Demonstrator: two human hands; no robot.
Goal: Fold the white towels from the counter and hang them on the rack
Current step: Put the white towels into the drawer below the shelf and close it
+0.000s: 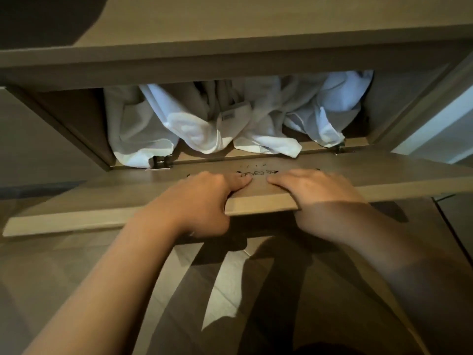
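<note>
While both hands grip the near edge of the drop-down grey-brown wooden flap door (pixel 358 172), the crumpled white cloth towels (pixel 204 124) lie straight beyond the fingers, inside the open wooden compartment (pixel 84 124). Left hand (pixel 204 201) and right hand (pixel 317 193) curl over the flap edge, holding no towel. The heap runs left to right; both hands look equally near.

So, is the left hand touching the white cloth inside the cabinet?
Apart. The head view shows the left hand gripping the flap door edge, with bare wood between it and the white cloth.
</note>
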